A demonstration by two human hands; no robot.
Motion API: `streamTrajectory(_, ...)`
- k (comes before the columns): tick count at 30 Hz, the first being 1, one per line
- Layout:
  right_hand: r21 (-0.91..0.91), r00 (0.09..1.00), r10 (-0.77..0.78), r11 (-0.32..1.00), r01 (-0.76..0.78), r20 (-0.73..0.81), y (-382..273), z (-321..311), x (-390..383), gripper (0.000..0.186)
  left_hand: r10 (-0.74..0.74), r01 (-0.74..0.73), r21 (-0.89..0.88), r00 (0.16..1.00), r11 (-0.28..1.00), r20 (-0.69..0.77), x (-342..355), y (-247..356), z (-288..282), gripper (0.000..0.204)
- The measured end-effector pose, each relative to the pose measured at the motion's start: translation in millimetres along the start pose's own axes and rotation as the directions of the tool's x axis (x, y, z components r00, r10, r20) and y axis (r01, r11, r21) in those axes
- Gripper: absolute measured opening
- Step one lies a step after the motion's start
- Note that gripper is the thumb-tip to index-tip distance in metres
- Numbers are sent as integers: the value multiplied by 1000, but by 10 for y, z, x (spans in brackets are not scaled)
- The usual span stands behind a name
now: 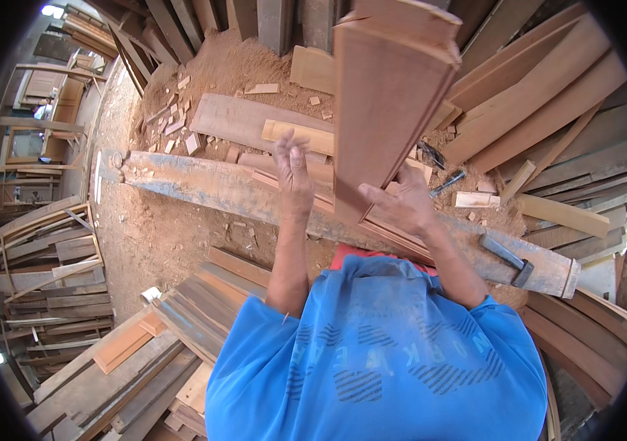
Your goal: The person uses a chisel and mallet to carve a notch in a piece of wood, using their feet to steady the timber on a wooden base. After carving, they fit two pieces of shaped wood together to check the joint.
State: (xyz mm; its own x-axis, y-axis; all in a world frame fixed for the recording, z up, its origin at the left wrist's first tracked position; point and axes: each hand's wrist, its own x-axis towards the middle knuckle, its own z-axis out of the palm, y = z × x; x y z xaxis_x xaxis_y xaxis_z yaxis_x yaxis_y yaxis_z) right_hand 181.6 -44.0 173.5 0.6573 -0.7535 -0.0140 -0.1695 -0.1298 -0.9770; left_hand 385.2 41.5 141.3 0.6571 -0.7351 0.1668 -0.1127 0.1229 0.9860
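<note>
My right hand (405, 200) grips the lower end of a reddish-brown wooden panel (380, 110) with moulded edges. Its thumb lies on the face, and the other fingers are partly hidden behind the panel. The panel rises steeply from the workbench beam toward the camera. To the panel's left, my left hand (293, 173) is raised and apart from it, fingers up and loosely spread, their tips blurred; nothing shows in it. Below both hands runs a long worn bench beam (196, 184), with a thin strip of reddish moulding (394, 239) lying along it.
A hammer (508, 259) lies on the beam's right end. Beyond the beam are a dark-handled tool (447, 182), a pale wood block (477, 200), a wide board (244, 117), and offcuts in sawdust (214, 66). Stacked planks (541, 88) stand right; more boards (130, 367) lie lower left.
</note>
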Motion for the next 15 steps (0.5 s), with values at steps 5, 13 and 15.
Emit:
streamTrajectory(5, -67, 996, 84, 994, -83, 5, -149, -69, 49, 44, -153, -387, 825, 863, 412, 481, -536, -1178, -787, 69)
streamTrajectory(13, 62, 991, 36, 998, -29, -129, 19, 0, 23, 38, -418, -508, 677, 537, 533, 733, -360, -1821, -449, 44)
streamTrajectory(15, 74, 993, 8, 997, 0, -118, 22, 61, 45, 39, -406, -514, 687, 560, 514, 722, -399, -1956, -533, 41)
